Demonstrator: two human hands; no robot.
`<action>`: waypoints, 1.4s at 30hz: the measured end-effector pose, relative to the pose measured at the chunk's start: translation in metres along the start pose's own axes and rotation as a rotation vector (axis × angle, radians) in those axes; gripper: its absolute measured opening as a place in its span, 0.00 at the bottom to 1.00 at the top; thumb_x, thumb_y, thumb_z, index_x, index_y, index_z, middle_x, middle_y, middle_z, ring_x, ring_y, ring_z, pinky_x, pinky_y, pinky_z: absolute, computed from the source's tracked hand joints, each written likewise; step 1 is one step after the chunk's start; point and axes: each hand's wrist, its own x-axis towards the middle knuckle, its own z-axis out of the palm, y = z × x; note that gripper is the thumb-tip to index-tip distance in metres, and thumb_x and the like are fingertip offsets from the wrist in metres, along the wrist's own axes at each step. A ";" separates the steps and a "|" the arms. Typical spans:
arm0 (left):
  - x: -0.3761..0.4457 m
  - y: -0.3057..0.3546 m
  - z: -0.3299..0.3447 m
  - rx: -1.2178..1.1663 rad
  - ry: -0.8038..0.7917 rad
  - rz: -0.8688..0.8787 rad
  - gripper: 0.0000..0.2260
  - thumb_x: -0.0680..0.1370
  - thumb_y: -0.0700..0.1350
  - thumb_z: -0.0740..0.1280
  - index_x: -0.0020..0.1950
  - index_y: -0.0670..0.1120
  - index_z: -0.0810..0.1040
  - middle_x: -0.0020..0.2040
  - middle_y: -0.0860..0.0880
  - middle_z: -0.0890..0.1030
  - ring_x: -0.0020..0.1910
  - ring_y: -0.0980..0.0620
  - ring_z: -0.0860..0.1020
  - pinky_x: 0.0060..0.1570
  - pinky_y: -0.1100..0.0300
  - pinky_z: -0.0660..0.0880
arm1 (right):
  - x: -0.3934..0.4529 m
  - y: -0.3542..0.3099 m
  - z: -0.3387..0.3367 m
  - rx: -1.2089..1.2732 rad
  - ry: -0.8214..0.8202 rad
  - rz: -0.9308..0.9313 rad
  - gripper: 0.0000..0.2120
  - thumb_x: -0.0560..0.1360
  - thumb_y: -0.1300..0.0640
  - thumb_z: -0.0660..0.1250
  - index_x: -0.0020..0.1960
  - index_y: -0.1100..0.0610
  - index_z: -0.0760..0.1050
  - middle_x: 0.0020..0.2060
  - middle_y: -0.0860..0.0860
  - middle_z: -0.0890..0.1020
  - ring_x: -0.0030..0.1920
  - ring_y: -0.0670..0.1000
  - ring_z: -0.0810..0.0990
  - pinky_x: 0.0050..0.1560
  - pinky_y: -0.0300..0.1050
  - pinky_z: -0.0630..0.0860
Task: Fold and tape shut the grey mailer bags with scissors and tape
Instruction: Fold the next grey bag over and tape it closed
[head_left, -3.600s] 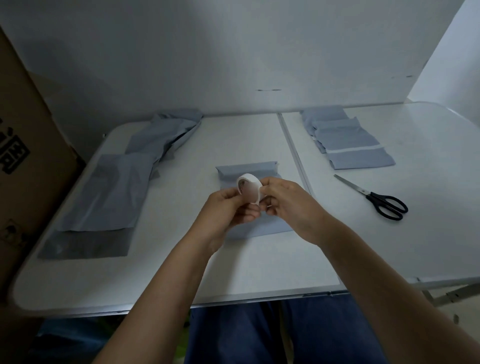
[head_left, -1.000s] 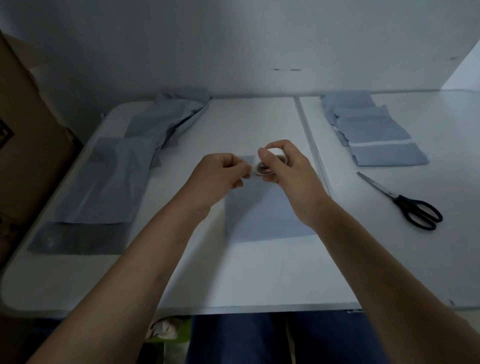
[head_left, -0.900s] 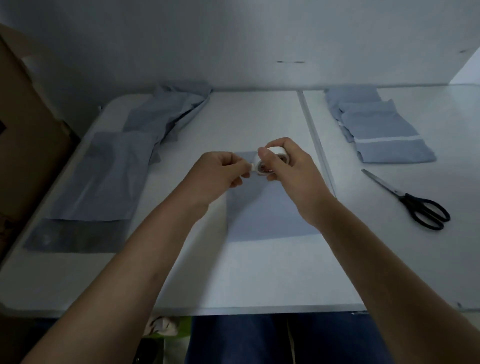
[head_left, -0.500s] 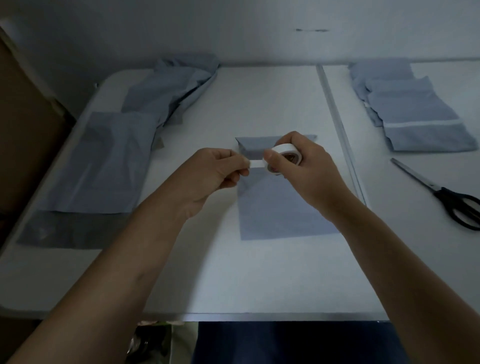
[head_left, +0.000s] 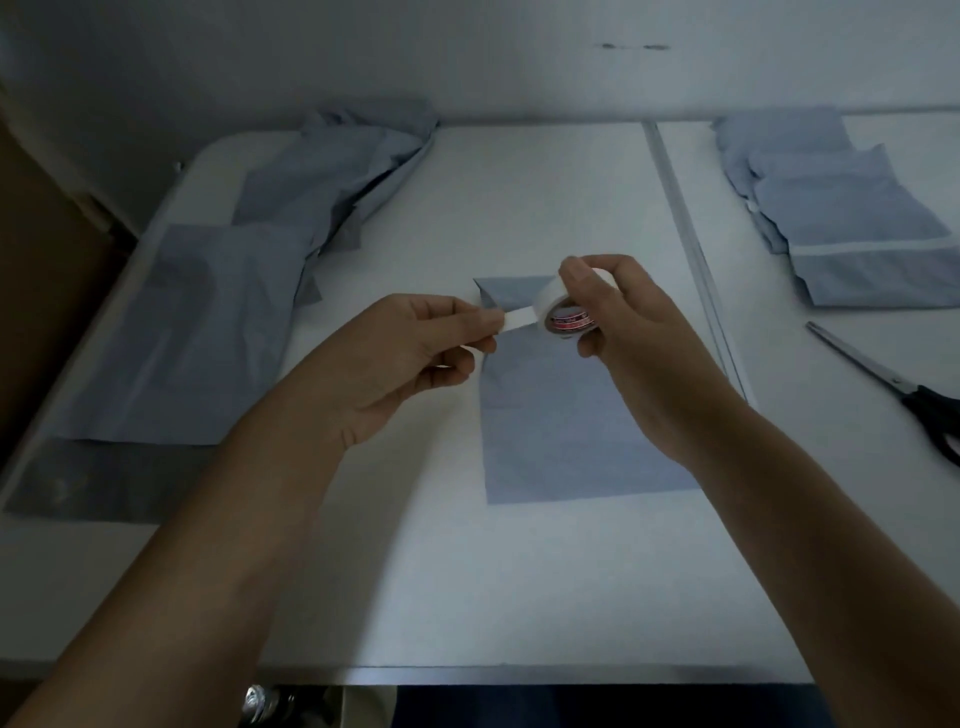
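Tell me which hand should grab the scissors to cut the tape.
Right. The scissors lie on the table's right side, nearest the right hand, though it holds the tape roll. The left hand pinches the tape strip.

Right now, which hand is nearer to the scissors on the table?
Right. The right hand holds the tape roll over the folded mailer, just across the table seam from the scissors. The left hand, pinching the tape end, is farther away on the roll's other side.
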 end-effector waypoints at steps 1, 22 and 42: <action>-0.001 -0.001 0.001 0.000 -0.005 -0.006 0.05 0.72 0.46 0.70 0.41 0.45 0.82 0.37 0.50 0.81 0.32 0.57 0.73 0.35 0.67 0.75 | -0.001 0.001 -0.001 -0.009 -0.002 0.012 0.19 0.73 0.38 0.64 0.54 0.51 0.77 0.44 0.46 0.81 0.44 0.44 0.78 0.42 0.39 0.73; -0.004 -0.018 0.007 0.127 0.078 0.026 0.05 0.76 0.42 0.69 0.42 0.43 0.82 0.35 0.51 0.81 0.32 0.58 0.74 0.42 0.63 0.74 | -0.015 -0.005 0.005 0.159 -0.033 0.101 0.15 0.80 0.48 0.61 0.42 0.59 0.71 0.34 0.55 0.76 0.36 0.51 0.78 0.43 0.46 0.78; -0.021 -0.053 0.009 0.633 0.208 0.249 0.06 0.81 0.52 0.60 0.48 0.52 0.71 0.44 0.59 0.80 0.35 0.64 0.73 0.34 0.68 0.65 | -0.019 0.026 0.003 -0.353 -0.042 -0.136 0.23 0.69 0.36 0.60 0.48 0.55 0.74 0.41 0.48 0.83 0.38 0.44 0.83 0.35 0.34 0.75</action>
